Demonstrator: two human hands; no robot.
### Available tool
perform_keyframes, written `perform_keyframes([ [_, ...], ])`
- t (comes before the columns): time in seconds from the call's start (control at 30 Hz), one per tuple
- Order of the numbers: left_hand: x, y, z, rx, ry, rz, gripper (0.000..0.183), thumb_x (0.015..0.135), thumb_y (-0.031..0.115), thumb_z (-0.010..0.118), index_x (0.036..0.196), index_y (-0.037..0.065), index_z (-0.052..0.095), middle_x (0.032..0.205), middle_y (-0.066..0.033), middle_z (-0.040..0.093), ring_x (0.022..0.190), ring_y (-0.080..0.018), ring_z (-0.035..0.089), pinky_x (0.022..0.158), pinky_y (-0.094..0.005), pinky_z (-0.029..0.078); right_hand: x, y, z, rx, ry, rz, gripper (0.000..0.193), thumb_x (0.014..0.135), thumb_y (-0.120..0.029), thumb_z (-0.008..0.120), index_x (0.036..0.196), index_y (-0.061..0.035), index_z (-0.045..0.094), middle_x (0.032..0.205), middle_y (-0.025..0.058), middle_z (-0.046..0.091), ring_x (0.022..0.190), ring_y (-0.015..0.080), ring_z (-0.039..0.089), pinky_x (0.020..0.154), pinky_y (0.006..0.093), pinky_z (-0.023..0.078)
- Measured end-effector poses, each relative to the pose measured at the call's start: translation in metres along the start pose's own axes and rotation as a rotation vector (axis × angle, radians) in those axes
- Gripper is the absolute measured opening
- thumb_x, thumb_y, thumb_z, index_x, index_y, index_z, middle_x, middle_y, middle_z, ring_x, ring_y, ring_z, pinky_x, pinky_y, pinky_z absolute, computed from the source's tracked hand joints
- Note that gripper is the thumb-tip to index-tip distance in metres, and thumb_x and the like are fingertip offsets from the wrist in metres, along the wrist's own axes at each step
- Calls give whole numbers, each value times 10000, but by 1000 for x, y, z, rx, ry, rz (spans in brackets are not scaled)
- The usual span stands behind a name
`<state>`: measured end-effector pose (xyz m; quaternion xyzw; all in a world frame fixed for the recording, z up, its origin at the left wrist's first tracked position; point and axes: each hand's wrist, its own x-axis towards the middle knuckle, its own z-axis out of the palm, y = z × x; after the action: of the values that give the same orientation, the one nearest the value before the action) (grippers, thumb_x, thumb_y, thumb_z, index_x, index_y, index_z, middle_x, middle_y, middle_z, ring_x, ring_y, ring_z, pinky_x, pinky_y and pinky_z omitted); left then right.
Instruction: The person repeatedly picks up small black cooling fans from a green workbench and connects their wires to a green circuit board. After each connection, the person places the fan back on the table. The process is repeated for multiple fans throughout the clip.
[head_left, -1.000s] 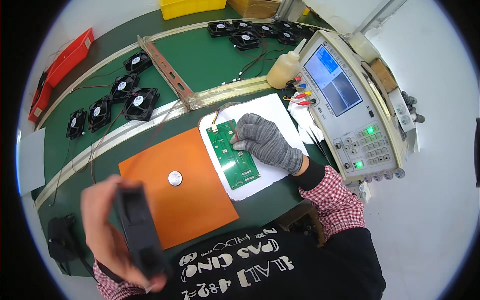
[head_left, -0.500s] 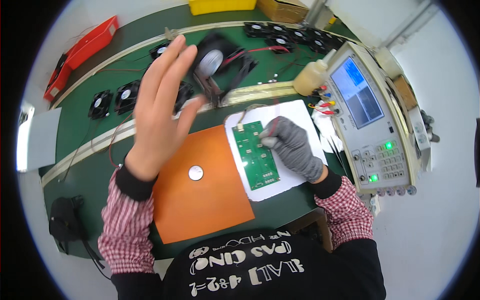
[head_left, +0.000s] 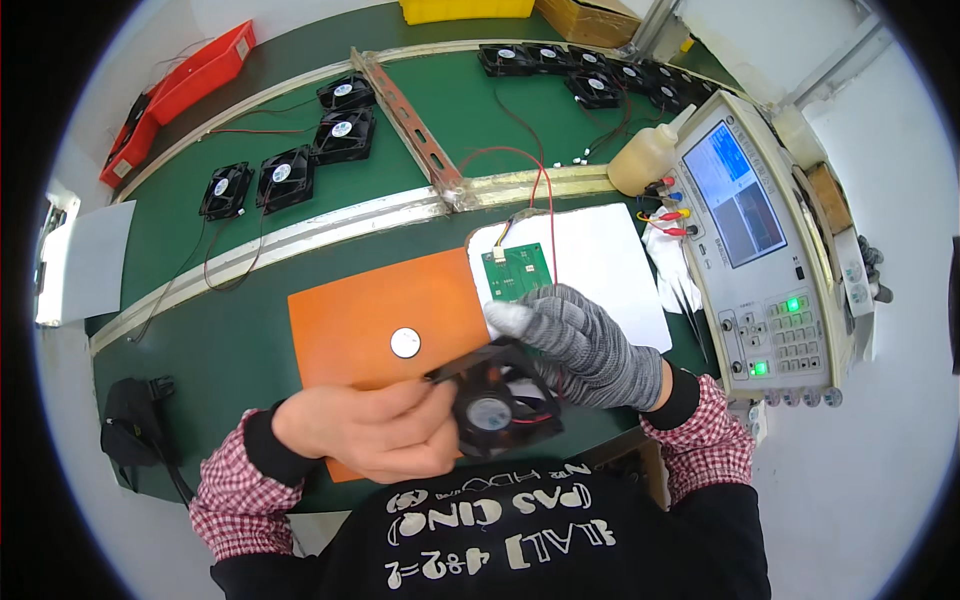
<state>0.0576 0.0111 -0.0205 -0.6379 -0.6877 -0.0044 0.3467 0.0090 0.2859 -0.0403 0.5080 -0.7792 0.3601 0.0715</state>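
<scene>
Beneath your grip lies the orange mat [head_left: 370,320]. Your bare left hand [head_left: 370,432] and gloved right hand [head_left: 590,345] both close on the black fan [head_left: 497,400]; the green circuit board [head_left: 517,272] sits just beyond.

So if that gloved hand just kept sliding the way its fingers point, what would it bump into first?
Probably the green circuit board. The gloved right hand points up and leftward, its fingertips at the board's near edge on the white sheet. Height above it is unclear.
</scene>
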Motion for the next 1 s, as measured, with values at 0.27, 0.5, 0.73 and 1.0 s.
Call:
perform_keyframes([
  [0.27,-70,-26,-25,591,67,-873,196,683,-68,703,827,1,589,870,-107,542,782,-280,503,613,-397,381,-6,44,-20,-360,48,397,167,843,-88,672,995,-64,736,937,95,620,945,283,604,830,361,509],
  [0.5,-17,30,-1,-108,-183,-830,250,616,88,761,778,59,573,903,-88,527,897,-283,541,770,-408,399,-12,49,0,230,178,523,116,820,-66,730,923,-20,703,873,88,647,868,219,658,818,324,522],
  [0.73,-5,12,14,-345,-286,-1053,916,581,320,882,1329,-2,463,1248,-201,504,1151,-376,465,959,-475,376,-10,57,2,82,120,354,132,761,-52,742,884,-32,699,862,89,597,872,273,607,811,366,509],
  [1.0,8,6,-53,-558,143,-762,887,716,592,788,1276,-37,510,1094,-189,624,952,-327,623,824,-454,480,-21,62,3,135,102,437,127,784,-98,749,900,-53,724,960,83,619,971,266,608,888,369,501],
])
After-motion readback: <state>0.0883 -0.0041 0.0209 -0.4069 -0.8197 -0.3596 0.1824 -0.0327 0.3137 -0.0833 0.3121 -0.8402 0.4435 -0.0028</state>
